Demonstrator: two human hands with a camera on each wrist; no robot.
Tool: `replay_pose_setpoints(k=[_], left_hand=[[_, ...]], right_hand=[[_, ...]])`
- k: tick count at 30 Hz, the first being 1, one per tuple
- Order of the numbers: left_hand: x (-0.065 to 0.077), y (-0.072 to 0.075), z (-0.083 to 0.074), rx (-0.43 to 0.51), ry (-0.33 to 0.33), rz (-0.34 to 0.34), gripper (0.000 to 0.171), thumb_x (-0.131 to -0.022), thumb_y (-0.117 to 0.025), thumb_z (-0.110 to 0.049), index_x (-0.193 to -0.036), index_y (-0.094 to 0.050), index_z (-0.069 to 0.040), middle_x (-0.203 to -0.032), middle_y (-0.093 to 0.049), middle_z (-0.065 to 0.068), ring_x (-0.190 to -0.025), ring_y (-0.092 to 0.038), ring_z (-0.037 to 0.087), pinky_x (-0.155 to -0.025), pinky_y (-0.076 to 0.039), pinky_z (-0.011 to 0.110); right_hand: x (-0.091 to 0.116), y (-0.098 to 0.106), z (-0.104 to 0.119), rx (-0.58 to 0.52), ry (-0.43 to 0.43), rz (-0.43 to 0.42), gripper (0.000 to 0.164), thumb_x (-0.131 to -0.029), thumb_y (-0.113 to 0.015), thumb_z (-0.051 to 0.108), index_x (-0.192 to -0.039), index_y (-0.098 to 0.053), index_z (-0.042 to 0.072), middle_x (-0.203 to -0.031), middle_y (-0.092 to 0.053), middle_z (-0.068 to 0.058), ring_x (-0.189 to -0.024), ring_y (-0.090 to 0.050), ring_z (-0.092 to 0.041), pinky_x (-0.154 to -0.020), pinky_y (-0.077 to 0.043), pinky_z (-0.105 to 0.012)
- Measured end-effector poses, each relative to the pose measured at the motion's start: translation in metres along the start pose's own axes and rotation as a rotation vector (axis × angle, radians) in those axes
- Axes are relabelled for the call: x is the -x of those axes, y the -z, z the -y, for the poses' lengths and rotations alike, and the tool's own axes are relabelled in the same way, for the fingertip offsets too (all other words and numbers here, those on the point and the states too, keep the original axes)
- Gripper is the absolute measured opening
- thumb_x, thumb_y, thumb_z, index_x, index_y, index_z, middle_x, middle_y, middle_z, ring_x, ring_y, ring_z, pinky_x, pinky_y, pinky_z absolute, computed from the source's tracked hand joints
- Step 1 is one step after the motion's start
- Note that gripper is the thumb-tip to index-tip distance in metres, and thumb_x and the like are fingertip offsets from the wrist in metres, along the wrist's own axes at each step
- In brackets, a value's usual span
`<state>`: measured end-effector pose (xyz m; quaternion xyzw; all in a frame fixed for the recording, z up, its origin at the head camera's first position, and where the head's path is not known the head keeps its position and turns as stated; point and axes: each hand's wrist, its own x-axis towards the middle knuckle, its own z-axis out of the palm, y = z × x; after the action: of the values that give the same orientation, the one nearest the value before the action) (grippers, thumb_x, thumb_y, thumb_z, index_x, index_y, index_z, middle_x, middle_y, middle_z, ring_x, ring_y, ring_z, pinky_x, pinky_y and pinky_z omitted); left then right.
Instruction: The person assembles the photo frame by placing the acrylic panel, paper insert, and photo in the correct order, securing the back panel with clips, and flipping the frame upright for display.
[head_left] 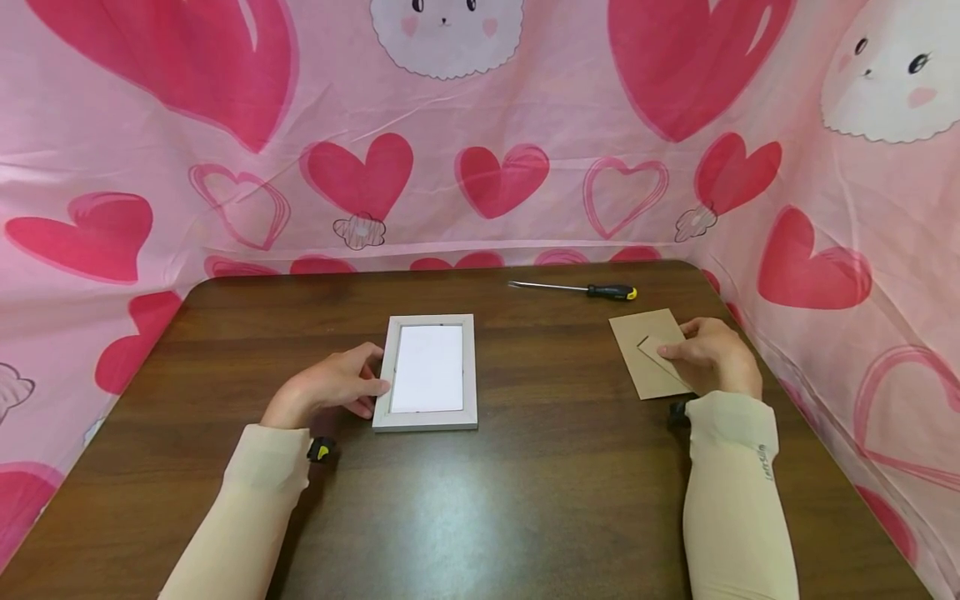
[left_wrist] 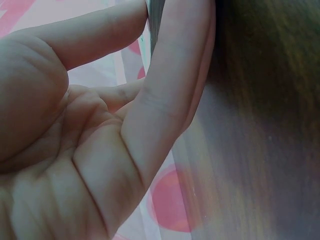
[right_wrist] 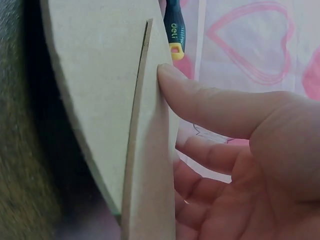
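A light grey picture frame [head_left: 469, 375] with a white sheet [head_left: 428, 368] inside its border lies left of the table's middle. My left hand [head_left: 339, 382] grips its left side, thumb on the face. In the left wrist view, the frame's edge [left_wrist: 156, 22] shows between thumb and fingers. On the right, my right hand [head_left: 708, 354] pinches a tan backing board [head_left: 637, 333] along its right edge. Its thumb [right_wrist: 200, 102] presses on the narrow easel leg [right_wrist: 150, 165], while the other fingers are partly hidden behind the board.
A screwdriver [head_left: 611, 292] with a black and yellow handle lies near the back of the brown wooden table [head_left: 555, 492], beyond the board. Pink cloth [head_left: 450, 108] printed with hearts hangs behind the table and along its sides.
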<state>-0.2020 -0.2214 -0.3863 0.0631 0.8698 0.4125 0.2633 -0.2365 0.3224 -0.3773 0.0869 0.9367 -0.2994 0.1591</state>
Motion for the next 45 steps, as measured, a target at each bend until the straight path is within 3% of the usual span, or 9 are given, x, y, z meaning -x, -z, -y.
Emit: replay_pose_setpoints(k=[12, 17, 21, 34, 39, 45], left_hand=[[0.000, 0.001, 0.000, -0.001, -0.002, 0.003, 0.067, -0.088, -0.070, -0.020, -0.140, -0.031, -0.004, -0.106, -0.051, 0.019, -0.075, -0.063, 0.025, -0.071, -0.058, 0.035], [-0.001, 0.001, -0.001, -0.003, 0.001, 0.003, 0.065, -0.088, -0.070, -0.018, -0.139, -0.031, -0.004, -0.106, -0.051, 0.020, -0.075, -0.063, 0.025, -0.071, -0.058, 0.035], [-0.002, 0.001, -0.001, -0.004, 0.009, 0.009, 0.064, -0.090, -0.068, -0.016, -0.140, -0.031, -0.002, -0.106, -0.050, 0.021, -0.074, -0.063, 0.025, -0.069, -0.058, 0.036], [-0.001, 0.001, -0.002, -0.009, 0.013, 0.012, 0.063, -0.090, -0.068, -0.017, -0.139, -0.032, -0.002, -0.106, -0.050, 0.021, -0.073, -0.062, 0.025, -0.069, -0.058, 0.036], [-0.002, 0.001, -0.002, -0.005, 0.013, 0.011, 0.064, -0.090, -0.068, -0.016, -0.140, -0.031, -0.002, -0.106, -0.050, 0.021, -0.073, -0.062, 0.025, -0.068, -0.058, 0.036], [-0.003, 0.000, -0.001, -0.002, 0.008, 0.011, 0.064, -0.090, -0.068, -0.015, -0.140, -0.030, -0.001, -0.106, -0.050, 0.021, -0.072, -0.062, 0.025, -0.068, -0.058, 0.036]], right_hand=[[0.000, 0.002, -0.002, -0.026, 0.033, 0.055, 0.062, -0.091, -0.064, 0.037, -0.128, -0.044, -0.008, -0.118, -0.049, -0.024, -0.102, -0.047, -0.037, -0.088, -0.043, -0.050], [0.001, 0.002, -0.002, -0.041, 0.001, 0.080, 0.069, -0.089, -0.066, 0.038, -0.132, -0.039, -0.009, -0.121, -0.046, -0.027, -0.104, -0.046, -0.039, -0.090, -0.043, -0.053], [-0.001, 0.001, -0.002, -0.069, -0.007, 0.093, 0.070, -0.088, -0.067, 0.037, -0.133, -0.037, -0.008, -0.121, -0.044, -0.025, -0.103, -0.046, -0.038, -0.086, -0.045, -0.049], [-0.006, -0.002, 0.008, -0.096, 0.135, 0.038, 0.051, -0.093, -0.062, 0.024, -0.128, -0.041, -0.006, -0.112, -0.049, -0.021, -0.096, -0.049, -0.032, -0.076, -0.046, -0.034], [-0.005, -0.003, 0.014, -0.162, 0.174, 0.048, 0.052, -0.093, -0.063, 0.023, -0.131, -0.040, -0.005, -0.110, -0.053, -0.020, -0.094, -0.052, -0.029, -0.078, -0.046, -0.033], [-0.004, -0.009, 0.026, -0.322, 0.209, 0.070, 0.052, -0.093, -0.063, 0.019, -0.132, -0.036, -0.003, -0.108, -0.055, -0.020, -0.085, -0.059, -0.027, -0.071, -0.053, -0.035]])
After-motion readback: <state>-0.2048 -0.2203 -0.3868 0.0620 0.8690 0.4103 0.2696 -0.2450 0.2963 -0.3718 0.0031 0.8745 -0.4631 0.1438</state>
